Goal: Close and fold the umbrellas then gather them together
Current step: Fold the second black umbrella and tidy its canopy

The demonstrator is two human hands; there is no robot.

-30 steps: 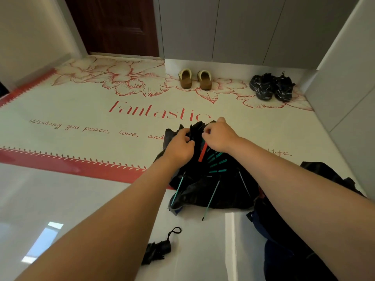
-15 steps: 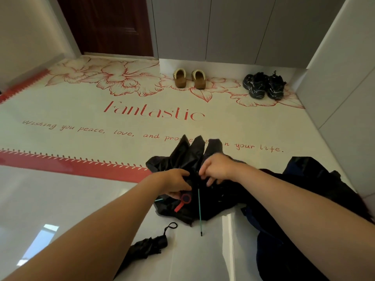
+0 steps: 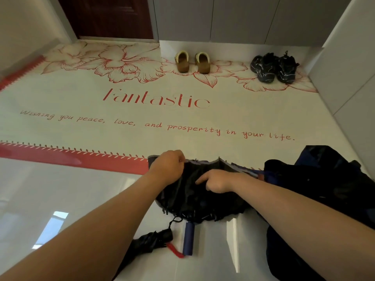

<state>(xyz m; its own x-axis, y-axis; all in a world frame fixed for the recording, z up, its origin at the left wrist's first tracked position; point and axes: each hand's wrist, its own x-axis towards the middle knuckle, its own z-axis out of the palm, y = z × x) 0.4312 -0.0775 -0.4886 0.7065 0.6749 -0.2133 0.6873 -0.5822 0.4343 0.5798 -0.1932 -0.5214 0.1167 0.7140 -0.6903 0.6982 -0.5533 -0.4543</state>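
A collapsed black umbrella (image 3: 203, 201) lies flat on the floor in front of me, its blue handle (image 3: 188, 238) with a red wrist loop pointing toward me. My left hand (image 3: 168, 167) pinches the far left edge of its canopy. My right hand (image 3: 217, 180) rests on the black fabric with the forefinger stretched out to the left. A folded black umbrella (image 3: 150, 241) lies under my left forearm, next to the blue handle. Another dark, still spread umbrella (image 3: 324, 183) is heaped at the right.
A white mat (image 3: 142, 110) with red flowers and lettering covers the floor ahead. Brown slippers (image 3: 192, 61) and black shoes (image 3: 274, 67) stand by the far cabinets. A grey wall closes the right side. Glossy tile lies at the near left.
The umbrella came down from my raised hands and now lies flat on the floor. My hands moved from its hub to the canopy edge and fabric. The handle now shows.
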